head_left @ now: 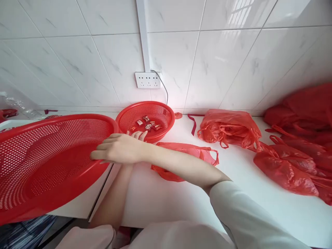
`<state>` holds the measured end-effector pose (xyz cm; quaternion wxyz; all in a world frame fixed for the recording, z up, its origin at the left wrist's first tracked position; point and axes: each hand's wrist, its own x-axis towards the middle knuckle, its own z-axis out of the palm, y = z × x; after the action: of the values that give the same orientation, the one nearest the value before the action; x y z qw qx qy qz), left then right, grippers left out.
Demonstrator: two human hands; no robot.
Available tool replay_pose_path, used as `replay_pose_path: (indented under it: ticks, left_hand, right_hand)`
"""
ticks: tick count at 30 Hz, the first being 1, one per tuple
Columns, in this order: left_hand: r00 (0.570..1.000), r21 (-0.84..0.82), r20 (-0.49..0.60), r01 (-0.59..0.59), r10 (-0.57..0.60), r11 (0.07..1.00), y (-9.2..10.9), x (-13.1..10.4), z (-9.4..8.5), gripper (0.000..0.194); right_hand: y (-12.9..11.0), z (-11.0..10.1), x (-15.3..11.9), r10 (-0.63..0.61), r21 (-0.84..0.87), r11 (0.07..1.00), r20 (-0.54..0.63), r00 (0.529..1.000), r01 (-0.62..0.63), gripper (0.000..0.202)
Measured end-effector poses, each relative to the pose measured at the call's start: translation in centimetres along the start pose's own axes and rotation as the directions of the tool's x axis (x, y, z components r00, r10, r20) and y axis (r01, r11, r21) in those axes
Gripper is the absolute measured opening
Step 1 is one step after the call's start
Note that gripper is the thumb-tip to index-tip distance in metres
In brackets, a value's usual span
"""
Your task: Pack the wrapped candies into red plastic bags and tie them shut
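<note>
At the left, a large red plastic basket (59,152) with perforated sides sits tilted. My right hand (118,148) reaches across my body and is closed over its right rim, fingers inside. Behind that wrist, my left hand (139,135) is mostly hidden; its fingertips lie over the near left rim of a smaller red basket (166,133), seemingly gripping it. Several small wrapped packets (148,126) with red and white print lie in the smaller basket. Just right of my hands, a red plastic bag (181,147) lies partly under my right forearm.
A folded bundle of red plastic bags (229,128) and a larger heap of red bags (298,152) lie on the white counter (160,200) at right. A dark red strip (192,124) lies near the wall. A socket panel (147,80) with a cable is on the tiled wall.
</note>
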<state>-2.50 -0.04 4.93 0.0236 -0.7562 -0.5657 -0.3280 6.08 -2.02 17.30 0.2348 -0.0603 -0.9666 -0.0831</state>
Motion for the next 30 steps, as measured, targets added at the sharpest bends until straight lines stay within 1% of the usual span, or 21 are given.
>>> replay_pose_path:
  ticks: [2, 4, 6, 8, 10, 12, 13, 15, 17, 19, 20, 23, 26, 28, 30]
  left_hand:
    - [0.995, 0.037, -0.053, -0.082, 0.084, 0.996, 0.0, -0.4, 1.5, 0.041]
    - [0.968, 0.114, -0.145, -0.187, 0.203, 0.976, -0.2, -0.8, 2.8, 0.039]
    - [0.938, 0.169, -0.195, -0.255, 0.286, 0.952, -0.6, -1.1, 3.8, 0.038]
    - [0.923, 0.189, -0.217, -0.28, 0.319, 0.941, -0.9, -1.2, 4.3, 0.038]
    - [0.918, 0.195, -0.239, -0.275, 0.317, 0.942, -1.1, -1.3, 4.5, 0.039]
    - [0.922, 0.19, -0.253, -0.251, 0.294, 0.949, -1.2, -1.4, 4.4, 0.04]
    - [0.927, 0.184, -0.249, -0.239, 0.28, 0.954, -1.2, -1.4, 4.4, 0.04]
    - [0.934, 0.169, -0.236, -0.232, 0.268, 0.958, -1.1, -1.5, 4.2, 0.041]
    - [0.935, 0.163, -0.223, -0.242, 0.274, 0.957, -1.1, -1.6, 4.0, 0.041]
    - [0.93, 0.167, -0.226, -0.255, 0.289, 0.952, -1.2, -1.7, 3.9, 0.04]
    - [0.926, 0.171, -0.232, -0.262, 0.297, 0.95, -1.2, -1.7, 3.8, 0.039]
    - [0.918, 0.175, -0.236, -0.282, 0.319, 0.943, -1.2, -1.8, 3.8, 0.039]
    - [0.919, 0.172, -0.221, -0.293, 0.327, 0.94, -1.2, -1.7, 3.9, 0.04]
    - [0.92, 0.165, -0.215, -0.296, 0.327, 0.941, -1.3, -1.7, 4.1, 0.041]
    - [0.921, 0.162, -0.211, -0.296, 0.326, 0.941, -1.4, -1.7, 4.1, 0.042]
  right_hand:
    - [-0.5, 2.6, 1.8, 0.022, 0.013, 1.0, 0.006, 1.0, -0.022, 0.026]
    - [-0.9, 5.5, 2.9, 0.031, 0.032, 0.999, 0.011, 0.999, -0.031, 0.027]
    - [-1.1, 8.1, 3.5, 0.05, 0.027, 0.998, -0.003, 0.999, -0.05, 0.026]
    - [-1.0, 10.2, 3.6, 0.051, -0.003, 0.999, -0.007, 0.999, -0.051, 0.028]
    - [-0.9, 11.5, 3.5, 0.039, -0.036, 0.999, -0.001, 0.999, -0.039, 0.033]
    - [-1.1, 12.1, 3.6, 0.037, -0.062, 0.997, -0.005, 0.999, -0.038, 0.037]
    - [-1.2, 12.1, 3.7, 0.057, -0.071, 0.996, -0.01, 0.998, -0.058, 0.038]
    - [-1.9, 12.0, 4.1, 0.167, -0.078, 0.983, 0.006, 0.986, -0.166, 0.034]
    - [-2.8, 11.8, 4.4, 0.298, -0.062, 0.953, 0.05, 0.953, -0.295, 0.025]
    - [-3.7, 11.5, 4.7, 0.371, -0.03, 0.928, 0.076, 0.925, -0.37, 0.018]
    - [-4.1, 11.4, 4.8, 0.375, -0.013, 0.927, 0.075, 0.924, -0.375, 0.017]
    - [-5.2, 10.9, 5.1, 0.332, 0.049, 0.941, 0.051, 0.942, -0.334, 0.017]
    - [-6.2, 10.6, 5.6, 0.226, 0.159, 0.959, 0.08, 0.971, -0.236, 0.022]
    - [-6.5, 10.7, 6.1, 0.189, 0.259, 0.943, 0.103, 0.977, -0.209, 0.02]
    - [-6.4, 11.3, 6.6, 0.201, 0.359, 0.905, 0.118, 0.973, -0.23, 0.021]
